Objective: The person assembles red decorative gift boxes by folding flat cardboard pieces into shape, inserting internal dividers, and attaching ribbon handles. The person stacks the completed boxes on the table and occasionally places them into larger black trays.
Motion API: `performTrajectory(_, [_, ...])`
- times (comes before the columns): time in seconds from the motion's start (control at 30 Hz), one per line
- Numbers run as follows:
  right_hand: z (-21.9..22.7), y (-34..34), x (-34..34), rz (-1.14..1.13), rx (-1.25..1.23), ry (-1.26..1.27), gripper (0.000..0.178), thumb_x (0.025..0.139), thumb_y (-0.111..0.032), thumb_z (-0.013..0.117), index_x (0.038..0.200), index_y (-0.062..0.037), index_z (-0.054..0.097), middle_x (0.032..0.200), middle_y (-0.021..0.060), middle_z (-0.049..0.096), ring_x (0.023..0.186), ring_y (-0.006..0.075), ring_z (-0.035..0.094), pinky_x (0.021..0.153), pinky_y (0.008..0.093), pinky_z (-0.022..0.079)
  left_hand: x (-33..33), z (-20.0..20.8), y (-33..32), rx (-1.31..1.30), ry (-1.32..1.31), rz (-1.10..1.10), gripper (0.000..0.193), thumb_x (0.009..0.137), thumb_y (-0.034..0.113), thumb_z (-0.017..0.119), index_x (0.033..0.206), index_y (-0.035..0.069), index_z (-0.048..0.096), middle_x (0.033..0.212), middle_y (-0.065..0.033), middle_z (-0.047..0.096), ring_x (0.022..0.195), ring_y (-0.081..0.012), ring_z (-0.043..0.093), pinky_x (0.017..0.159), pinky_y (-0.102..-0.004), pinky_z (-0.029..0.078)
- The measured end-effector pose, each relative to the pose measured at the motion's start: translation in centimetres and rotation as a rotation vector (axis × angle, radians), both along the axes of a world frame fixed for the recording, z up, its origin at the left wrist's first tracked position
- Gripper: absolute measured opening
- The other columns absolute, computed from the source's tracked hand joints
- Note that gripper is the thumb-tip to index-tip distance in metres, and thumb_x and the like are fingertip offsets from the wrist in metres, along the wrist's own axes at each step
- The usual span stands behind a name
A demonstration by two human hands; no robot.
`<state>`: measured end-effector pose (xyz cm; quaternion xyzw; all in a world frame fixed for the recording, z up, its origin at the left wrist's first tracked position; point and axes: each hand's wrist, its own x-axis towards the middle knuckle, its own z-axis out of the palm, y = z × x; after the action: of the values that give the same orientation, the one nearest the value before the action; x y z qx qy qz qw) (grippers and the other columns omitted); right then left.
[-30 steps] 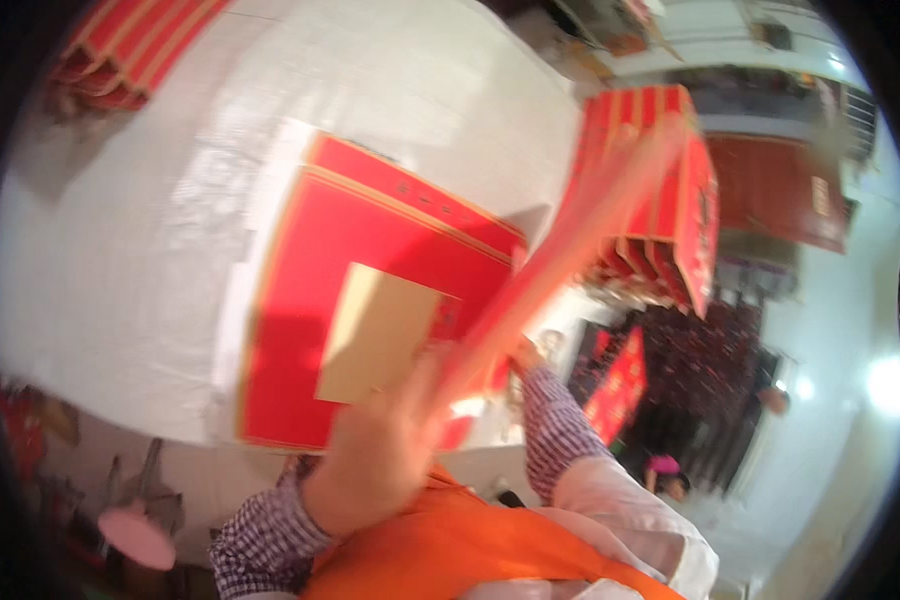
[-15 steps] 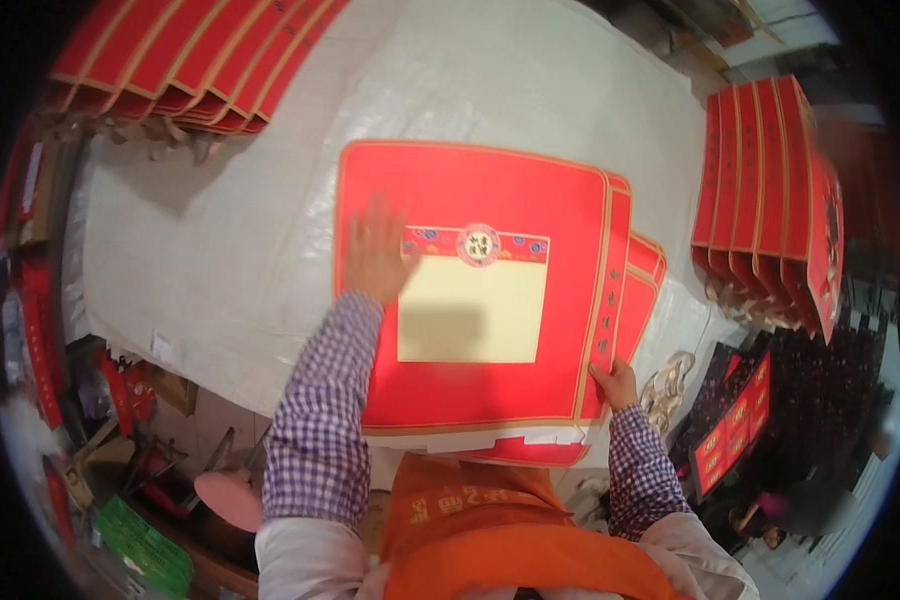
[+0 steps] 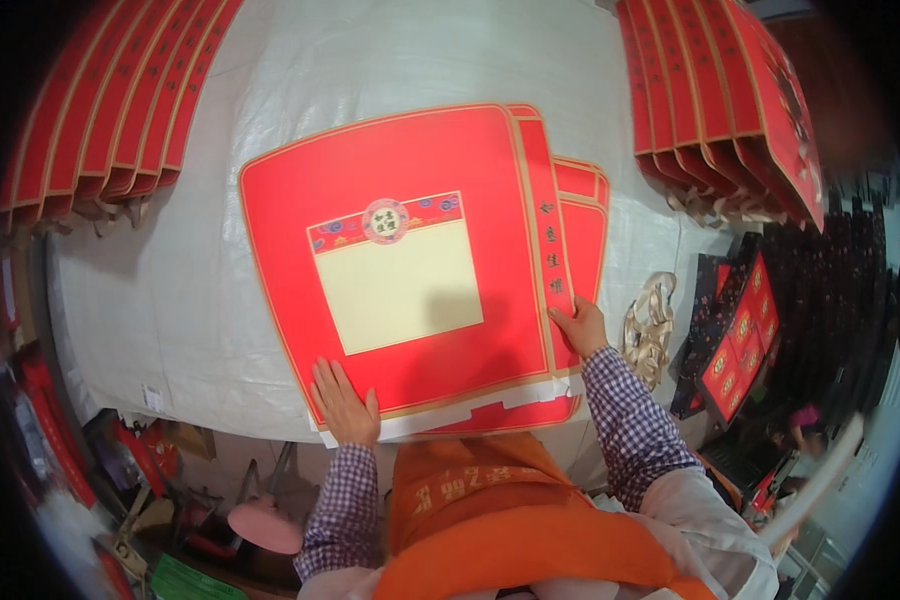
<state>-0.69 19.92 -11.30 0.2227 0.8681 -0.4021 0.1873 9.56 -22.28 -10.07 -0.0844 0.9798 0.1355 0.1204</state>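
"Where is the red sheet (image 3: 400,275)?"
"Flat on the tabletop (image 3: 200,300), cream panel facing up, between the person's hands and reaching well beyond them."
"And the left hand (image 3: 348,410)?"
"Palm down over the lower left corner, fingers (image 3: 332,378) extended, thumb apart, gripping nothing."
"The right hand (image 3: 587,328)?"
"At the lower right edge. Its thumb lies on the side strip; the other fingers are partly hidden, so whether they close on the edge cannot be told."
"What lies around it?"
"A second red sheet (image 3: 588,230) pokes out from underneath at the right, and a ribbon bundle (image 3: 650,330) rests just beside the right hand."
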Motion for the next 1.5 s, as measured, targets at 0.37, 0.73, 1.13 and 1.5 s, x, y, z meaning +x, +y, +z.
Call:
performTrajectory(0.37, [3.1, -6.1, -1.9, 0.666, 0.499, 0.418, 0.080, 0.079, -0.025, 0.077, 0.147, -0.0065, 0.038, 0.152, 0.0186, 0.034, 0.141, 0.0350, 0.032, 0.114, 0.0501, 0.028, -15.0, -0.4, 1.2, -0.092, 0.160, -0.237, 0.064, 0.092, 0.037, 0.059, 0.151, 0.025, 0.038, 0.163, -0.0152, 0.013, 0.150, -0.0384, 0.010, 0.116, -0.0634, 0.009])
performTrajectory(0.73, [-1.6, -7.5, -29.9, 0.422, 0.790, 0.612, 0.059, 0.097, -0.038, 0.055, 0.149, -0.0169, 0.038, 0.156, 0.0155, 0.030, 0.146, 0.0307, 0.025, 0.117, 0.0532, 0.021, -16.0, 0.1, 1.0, -0.060, 0.135, -0.276, 0.062, 0.087, 0.031, 0.060, 0.147, 0.018, 0.045, 0.161, -0.0181, 0.021, 0.148, -0.0384, 0.017, 0.116, -0.0603, 0.011])
performTrajectory(1.13, [1.4, -8.8, -21.9, 0.338, 0.511, 0.713, 0.059, 0.095, -0.021, 0.058, 0.149, -0.0077, 0.037, 0.154, 0.0205, 0.033, 0.142, 0.0377, 0.031, 0.116, 0.0474, 0.025, -16.4, -0.7, 0.8, 0.014, 0.152, -0.215, 0.062, 0.090, 0.032, 0.058, 0.150, 0.025, 0.041, 0.161, -0.0110, 0.024, 0.149, -0.0335, 0.019, 0.117, -0.0589, 0.012])
performTrajectory(1.5, [0.6, -6.9, 0.3, 0.384, 0.726, 0.287, 0.066, 0.094, -0.024, 0.056, 0.153, -0.0120, 0.030, 0.160, 0.0145, 0.020, 0.148, 0.0338, 0.018, 0.120, 0.0501, 0.013, -12.7, -1.3, -1.3, -0.004, 0.225, -0.217, 0.063, 0.089, 0.028, 0.060, 0.149, 0.018, 0.042, 0.160, -0.0121, 0.027, 0.146, -0.0321, 0.026, 0.117, -0.0558, 0.017])
